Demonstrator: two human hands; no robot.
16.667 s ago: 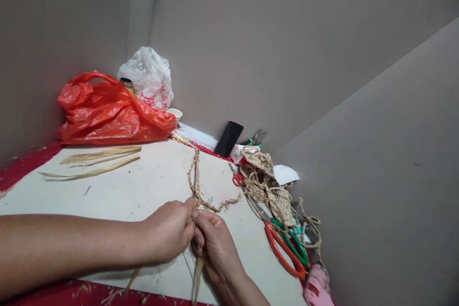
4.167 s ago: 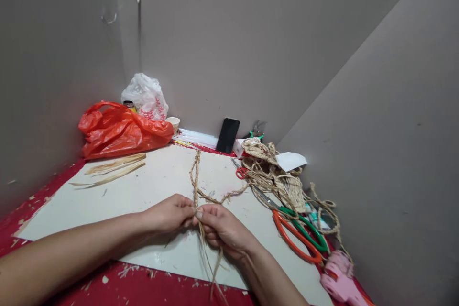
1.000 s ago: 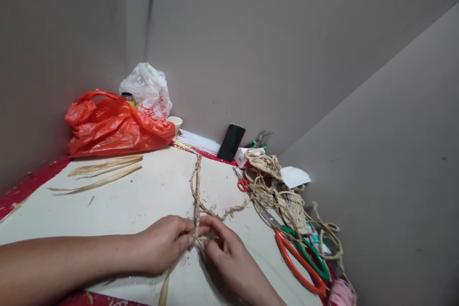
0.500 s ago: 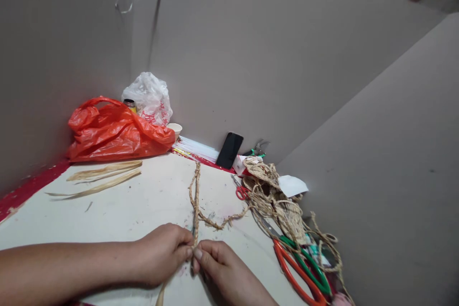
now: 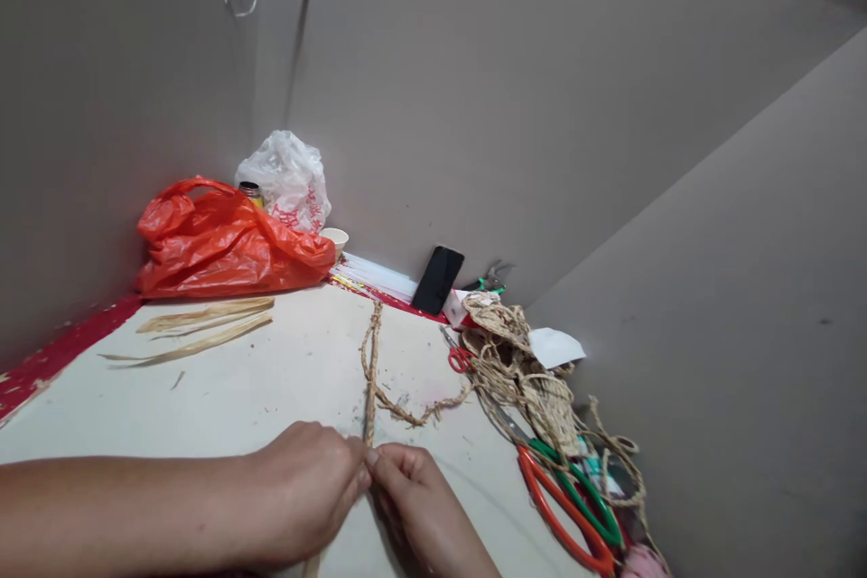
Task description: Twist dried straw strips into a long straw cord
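A tan braided straw cord (image 5: 370, 379) runs up the white tabletop from between my two hands, and its far part loops off to the right. My left hand (image 5: 315, 489) is closed at the cord's near end, fingers pinched. Against it, my right hand (image 5: 410, 488) also pinches the cord with thumb and fingers. Below the left hand a pale flat straw strip (image 5: 312, 565) hangs down. The exact grip point is partly hidden by the fingers.
Loose straw strips (image 5: 203, 330) lie at left, before a red plastic bag (image 5: 223, 244). A phone (image 5: 438, 280) leans at the back. On the right are coiled cord (image 5: 548, 402), small red scissors (image 5: 459, 358) and large orange-and-green-handled scissors (image 5: 562, 515).
My left hand has rolled over and now covers more of the cord's near end. The right hand has shifted slightly left. The view has moved a little.
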